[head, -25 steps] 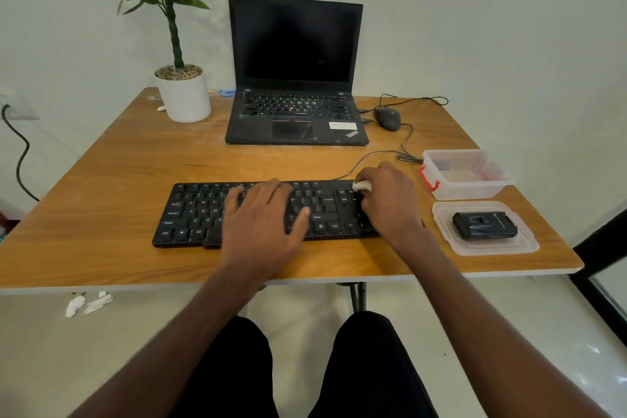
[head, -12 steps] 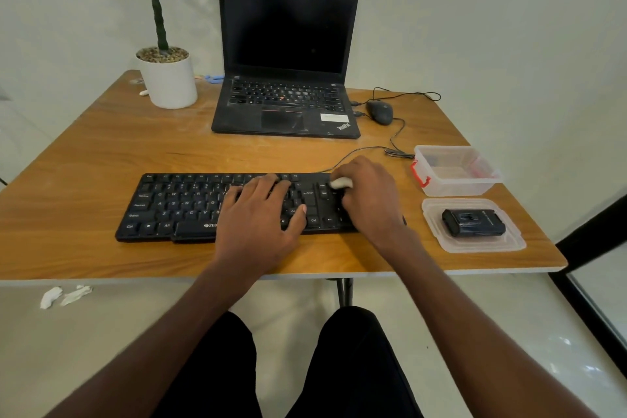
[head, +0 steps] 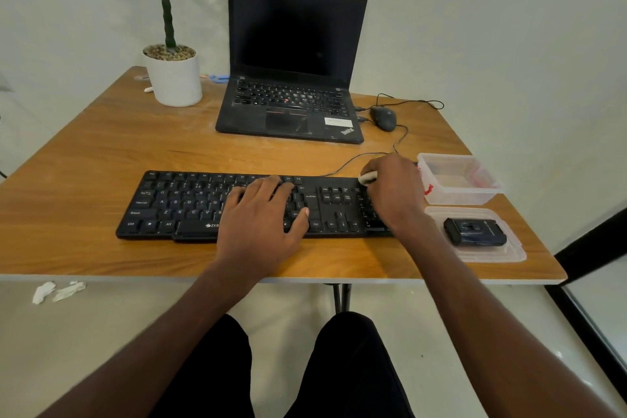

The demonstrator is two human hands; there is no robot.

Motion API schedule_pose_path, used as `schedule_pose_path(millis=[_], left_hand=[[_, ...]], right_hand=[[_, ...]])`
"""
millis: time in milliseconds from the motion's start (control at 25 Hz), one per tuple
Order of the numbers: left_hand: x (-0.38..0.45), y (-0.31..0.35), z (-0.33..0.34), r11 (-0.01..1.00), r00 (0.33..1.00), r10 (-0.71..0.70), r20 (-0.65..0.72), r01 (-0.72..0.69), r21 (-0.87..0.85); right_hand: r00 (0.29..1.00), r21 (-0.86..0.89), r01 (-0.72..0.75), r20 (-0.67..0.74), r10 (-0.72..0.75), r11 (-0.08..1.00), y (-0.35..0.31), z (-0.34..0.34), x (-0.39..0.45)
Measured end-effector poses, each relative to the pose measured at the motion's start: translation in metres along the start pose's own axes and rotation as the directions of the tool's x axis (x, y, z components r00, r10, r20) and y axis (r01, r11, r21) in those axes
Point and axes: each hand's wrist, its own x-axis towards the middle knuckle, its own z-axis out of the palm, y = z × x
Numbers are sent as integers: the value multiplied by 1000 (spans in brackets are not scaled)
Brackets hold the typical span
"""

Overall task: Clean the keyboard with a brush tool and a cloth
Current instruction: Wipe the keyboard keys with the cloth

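A black wired keyboard (head: 190,204) lies across the front of the wooden table (head: 101,146). My left hand (head: 263,217) rests flat on its middle keys, fingers spread and straight. Over the number pad at the keyboard's right end, my right hand (head: 395,190) curls round a small white cloth (head: 368,176), of which only a bit shows past the fingers. No brush is visible.
An open black laptop (head: 291,78) and a wired mouse (head: 383,117) sit at the back. A potted plant (head: 173,78) stands back left. At the right edge are a clear plastic box (head: 458,180) and its lid (head: 509,254) with a black device (head: 475,231) on it.
My right hand with the cloth has stayed on the keyboard's right end, shifting slightly toward the far edge. The left hand stays pressed on the middle keys. The camera view has shifted.
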Motion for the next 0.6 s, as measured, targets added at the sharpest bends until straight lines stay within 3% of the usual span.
schedule_pose_path(millis=[120, 240, 360, 440, 600], left_hand=[[-1, 0, 1, 1000, 1000, -1, -8, 0, -4], [0, 0, 2, 1000, 1000, -3, -17, 3, -12], [0, 0, 2, 1000, 1000, -2, -20, 2, -13], [0, 1, 2, 1000, 1000, -2, -22, 2, -14], [0, 1, 1, 1000, 1000, 6, -25, -7, -11]], right_hand=[[980, 124, 149, 112, -163, 981, -10, 7, -9], [999, 138, 30, 32, -35, 990, 8, 1, 0], [991, -55, -125, -45, 122, 991, 27, -6, 6], [992, -126, -127, -25, 125, 984, 29, -6, 4], [999, -108, -33, -42, 29, 994, 24, 1, -4]])
